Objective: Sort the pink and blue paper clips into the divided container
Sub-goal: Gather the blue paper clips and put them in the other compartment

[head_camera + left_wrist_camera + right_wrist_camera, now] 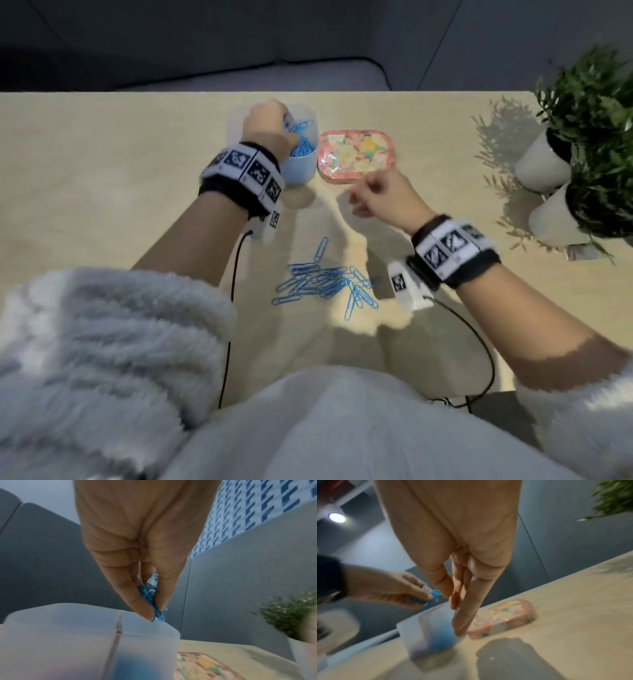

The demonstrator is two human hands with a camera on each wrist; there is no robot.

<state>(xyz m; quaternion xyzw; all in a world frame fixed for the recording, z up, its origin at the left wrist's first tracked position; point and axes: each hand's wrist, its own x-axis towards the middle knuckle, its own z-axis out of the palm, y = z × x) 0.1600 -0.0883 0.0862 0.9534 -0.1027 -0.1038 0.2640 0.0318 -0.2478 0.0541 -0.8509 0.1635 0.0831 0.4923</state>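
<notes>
- My left hand (265,128) is raised over the divided container (301,168), and its fingertips (145,613) pinch a small bunch of blue paper clips (150,595)
- From the left wrist view, that bunch hangs just above the container's rim, on the side right of the divider wall (118,623)
- The container is translucent white and stands upright on the table (102,171); from the head view, the compartment on its right holds a heap of blue clips (63,140)
- What lies in the other compartment I cannot tell, since my hand covers it
- My right hand (380,198) hovers in the air above the table, just in front of the floral pink tin (356,154); the head view is blurred there
- In the right wrist view its fingers (467,601) hang long and relaxed, pointing down, and I see nothing held in them
- A loose pile of blue paper clips (325,277) lies flat on the table nearer to my body, between my two forearms
- One clip (321,249) lies a little apart from the pile, on its far side
- The pink tin sits just beside the container, on its right
- Two white pots with green plants (548,192) stand at the table's right edge, well apart from the clips
- Black cables (227,342) run from both wrist bands toward my body
</notes>
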